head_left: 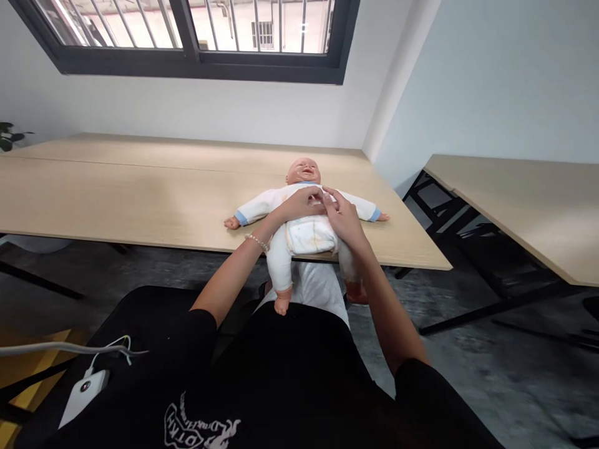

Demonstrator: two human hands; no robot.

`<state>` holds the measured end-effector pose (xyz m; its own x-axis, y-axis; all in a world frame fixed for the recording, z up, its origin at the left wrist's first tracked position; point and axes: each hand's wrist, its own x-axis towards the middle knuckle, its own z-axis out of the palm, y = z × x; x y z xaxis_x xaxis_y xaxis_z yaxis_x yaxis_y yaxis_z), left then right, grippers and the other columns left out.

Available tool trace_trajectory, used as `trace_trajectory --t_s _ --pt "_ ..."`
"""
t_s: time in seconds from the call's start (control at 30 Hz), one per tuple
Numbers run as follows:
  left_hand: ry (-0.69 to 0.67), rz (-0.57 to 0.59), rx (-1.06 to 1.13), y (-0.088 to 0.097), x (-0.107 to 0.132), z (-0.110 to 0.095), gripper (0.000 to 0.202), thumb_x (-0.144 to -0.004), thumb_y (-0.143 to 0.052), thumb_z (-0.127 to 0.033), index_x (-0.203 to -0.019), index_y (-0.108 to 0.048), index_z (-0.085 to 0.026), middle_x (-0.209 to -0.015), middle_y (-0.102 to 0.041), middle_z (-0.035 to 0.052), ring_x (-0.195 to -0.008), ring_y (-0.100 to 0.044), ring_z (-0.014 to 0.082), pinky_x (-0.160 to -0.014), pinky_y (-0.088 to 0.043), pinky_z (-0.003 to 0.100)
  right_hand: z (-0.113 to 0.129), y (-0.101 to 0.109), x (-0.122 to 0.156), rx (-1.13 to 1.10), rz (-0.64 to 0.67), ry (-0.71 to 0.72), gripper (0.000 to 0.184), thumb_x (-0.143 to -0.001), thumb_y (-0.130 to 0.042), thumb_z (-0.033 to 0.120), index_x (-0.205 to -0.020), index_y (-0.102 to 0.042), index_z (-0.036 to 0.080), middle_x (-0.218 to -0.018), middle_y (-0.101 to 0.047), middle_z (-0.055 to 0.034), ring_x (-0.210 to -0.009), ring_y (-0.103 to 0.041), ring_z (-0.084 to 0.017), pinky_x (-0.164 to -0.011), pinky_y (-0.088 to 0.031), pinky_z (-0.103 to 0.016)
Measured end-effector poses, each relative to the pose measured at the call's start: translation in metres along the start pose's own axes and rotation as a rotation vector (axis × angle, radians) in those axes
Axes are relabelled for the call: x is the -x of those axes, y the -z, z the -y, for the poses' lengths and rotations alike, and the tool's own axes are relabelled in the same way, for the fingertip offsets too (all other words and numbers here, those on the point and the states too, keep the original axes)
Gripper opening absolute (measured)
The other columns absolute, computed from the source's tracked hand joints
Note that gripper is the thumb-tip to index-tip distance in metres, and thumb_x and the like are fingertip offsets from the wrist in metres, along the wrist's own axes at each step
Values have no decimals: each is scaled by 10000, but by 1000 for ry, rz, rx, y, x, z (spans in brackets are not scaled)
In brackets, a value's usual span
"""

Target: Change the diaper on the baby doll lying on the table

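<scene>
A baby doll (303, 169) lies on its back at the table's front edge, arms spread and legs hanging over. It wears a white shirt (256, 207) with blue cuffs and collar, a diaper (311, 236) and white leggings (279, 259). Over the doll's belly, my left hand (305, 202) and my right hand (344, 217) meet with bent fingers. Both pinch at the shirt front, fingertips close together. My hands partly hide the fabric between them.
The doll rests on a long light-wood table (116, 199) against the wall, below a barred window (196, 31). Another table (524, 199) stands to the right. At lower left, a black chair (154, 312) stands near a white device (84, 396) with cables.
</scene>
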<state>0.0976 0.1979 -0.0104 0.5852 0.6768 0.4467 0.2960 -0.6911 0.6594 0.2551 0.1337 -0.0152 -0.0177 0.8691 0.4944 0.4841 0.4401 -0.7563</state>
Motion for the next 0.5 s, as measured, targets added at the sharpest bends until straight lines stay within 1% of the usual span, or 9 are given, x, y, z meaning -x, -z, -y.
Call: trace_trajectory --t_s 0.07,0.1,0.13,0.2,0.27,0.3,0.33,0.4,0.5 --pt "-54 13 19 7 7 -5 258 -844 -660 -433 -919 -677 -186 -994 -712 72 -987 -646 224 -898 -502 355 -5 8 1 -76 59 7 685 -955 -403 738 -1325 -633 209 -1389 -634 -105 -1289 -596 -265 -1125 -445 -423" --pt "-77 -1 6 11 13 -7 230 -852 -665 -419 -914 -694 -199 -1017 -722 70 -1026 -647 227 -953 -491 368 -7 11 3 -101 87 5 710 -949 -398 757 -1333 -626 205 -1418 -613 -106 -1326 -569 -260 -1155 -419 -425" --pt "-81 -45 -32 14 19 -8 191 -864 -664 -395 -898 -705 -212 -1033 -732 66 -1065 -643 229 -1009 -469 381 -8 13 4 -116 116 3 721 -947 -397 764 -1338 -621 201 -1421 -610 -108 -1347 -553 -257 -1175 -398 -429" --pt "-18 -228 -146 20 34 -7 149 -897 -637 -348 -862 -711 -224 -1043 -744 59 -1124 -628 236 -1080 -422 397 -10 14 9 -119 161 1 704 -952 -415 748 -1343 -619 200 -1355 -658 -109 -1345 -558 -253 -1185 -387 -441" --pt "137 -437 -241 25 51 -4 176 -923 -598 -332 -832 -697 -219 -1015 -748 57 -1105 -632 242 -1062 -430 393 -9 13 12 -101 183 2 651 -963 -444 705 -1338 -630 206 -1265 -707 -103 -1310 -589 -255 -1161 -415 -447" --pt "226 -499 -261 27 59 -1 195 -933 -574 -330 -824 -686 -214 -990 -748 56 -1060 -644 240 -1023 -452 383 -8 12 12 -90 187 3 622 -970 -457 681 -1330 -638 208 -1242 -718 -99 -1292 -603 -258 -1144 -432 -448" --pt "305 -517 -261 29 67 1 209 -939 -548 -322 -817 -673 -208 -968 -747 54 -1008 -655 235 -978 -474 368 -7 11 13 -81 191 4 597 -976 -463 658 -1320 -648 207 -1237 -721 -97 -1277 -614 -260 -1133 -444 -449" --pt "397 -480 -242 31 79 6 198 -932 -517 -289 -816 -650 -200 -949 -743 55 -944 -662 225 -918 -497 345 -5 11 11 -67 196 9 563 -991 -460 623 -1283 -674 193 -1249 -716 -97 -1265 -621 -264 -1129 -447 -452" --pt "406 -430 -303 30 90 11 131 -901 -542 -266 -888 -648 -190 -1010 -738 77 -1006 -650 252 -964 -477 381 -5 12 9 -63 198 20 536 -1009 -441 594 -1237 -703 186 -1239 -720 -93 -1278 -610 -265 -1146 -430 -456"
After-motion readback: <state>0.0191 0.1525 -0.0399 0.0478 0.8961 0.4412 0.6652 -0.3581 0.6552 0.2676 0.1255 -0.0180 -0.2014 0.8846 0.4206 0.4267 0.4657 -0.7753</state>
